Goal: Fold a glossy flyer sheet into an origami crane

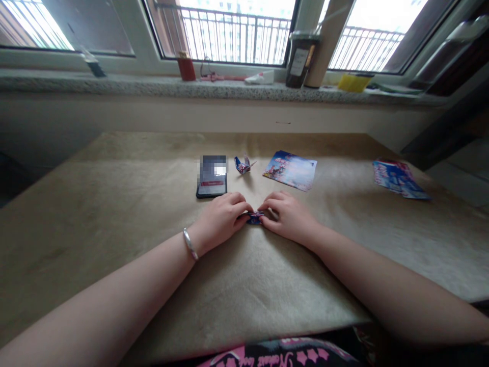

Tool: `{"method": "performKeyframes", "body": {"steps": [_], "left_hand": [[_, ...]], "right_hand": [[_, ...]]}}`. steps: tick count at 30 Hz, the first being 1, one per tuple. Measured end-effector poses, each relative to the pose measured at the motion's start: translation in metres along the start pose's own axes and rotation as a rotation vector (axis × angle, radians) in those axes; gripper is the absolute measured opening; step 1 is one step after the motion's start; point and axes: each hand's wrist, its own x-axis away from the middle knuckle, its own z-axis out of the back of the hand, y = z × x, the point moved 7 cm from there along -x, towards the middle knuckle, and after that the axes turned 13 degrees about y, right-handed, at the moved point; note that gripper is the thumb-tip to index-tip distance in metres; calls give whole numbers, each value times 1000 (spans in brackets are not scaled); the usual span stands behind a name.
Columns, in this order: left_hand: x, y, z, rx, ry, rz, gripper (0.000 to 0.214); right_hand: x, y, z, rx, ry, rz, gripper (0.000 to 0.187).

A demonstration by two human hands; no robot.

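Note:
A small folded piece of printed paper (pixel 254 219), blue with pink and white, is held low over the table between my two hands. My left hand (pixel 225 216), with a silver bracelet at its wrist, pinches the paper's left end. At the right end, the thumb and fingers of my right hand (pixel 289 215) are closed on it. The fingertips cover both ends of the paper. Just beyond my hands stands a folded paper crane (pixel 243 165) in similar colours. A phone (pixel 212 178) with a lit, partly blurred screen lies beyond my left hand.
A stack of printed sheets (pixel 291 170) lies beyond my right hand, and more printed sheets (pixel 399 178) are fanned near the right edge of the table (pixel 114 214). Behind, the stone windowsill (pixel 229 89) holds a red container (pixel 186 68), a dark box (pixel 300 61) and a yellow item (pixel 354 82).

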Motion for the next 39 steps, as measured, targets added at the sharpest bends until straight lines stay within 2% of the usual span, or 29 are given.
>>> {"method": "performKeyframes", "body": {"steps": [6,18,20,24,34,39], "left_hand": [[0,0,-3,75,-8,6,11],[2,6,-1,86,1,-32,9],[1,9,-1,73,-15,-57,7],[1,17,0,-6,-45,-95,20],[0,25,-2,-86,-70,-124,20],[0,26,-1,-122,-69,-153,21]], "right_hand": [[0,-2,1,-67,25,-3,10],[2,-10,-4,-62,-57,103,5],[2,-10,-4,-58,-59,115,5],[3,-13,-3,-34,-57,135,5],[3,-22,-2,106,-67,202,11],[2,-25,-2,94,-77,217,15]]}}
